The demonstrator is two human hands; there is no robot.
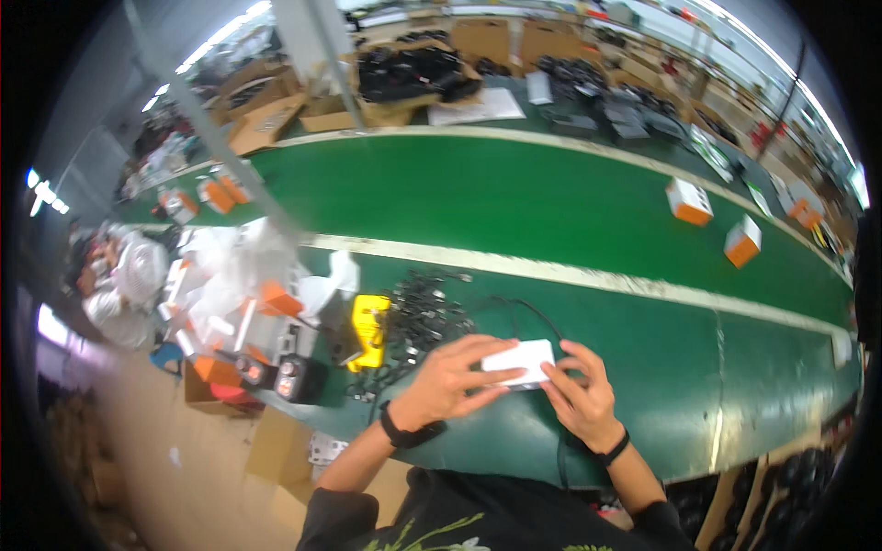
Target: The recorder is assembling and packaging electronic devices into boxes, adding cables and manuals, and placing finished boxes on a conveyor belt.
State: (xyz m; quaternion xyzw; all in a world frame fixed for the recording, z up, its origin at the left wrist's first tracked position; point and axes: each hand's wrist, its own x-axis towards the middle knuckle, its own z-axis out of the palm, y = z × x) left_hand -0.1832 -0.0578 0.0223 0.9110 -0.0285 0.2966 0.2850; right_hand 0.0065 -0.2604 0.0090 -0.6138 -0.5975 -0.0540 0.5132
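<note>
A small white box (531,354) is held just above the green bench, in front of my body. The fingers of my left hand (450,376) close on its left end. At its right end, my right hand (584,395) grips it with bent fingers and thumb. A black cable (537,310) curves over the bench behind the box; whether it joins the box I cannot tell. Left of my left hand lie a heap of short black cables (424,312) and a yellow object (369,332).
White and orange boxes (280,298) and clear plastic bags (220,257) pile up at the left, with black devices (299,376) near the edge. Beyond a pale rail (514,264) runs a green conveyor belt (478,193) carrying orange-white boxes (689,202). Open cardboard boxes (280,455) stand below.
</note>
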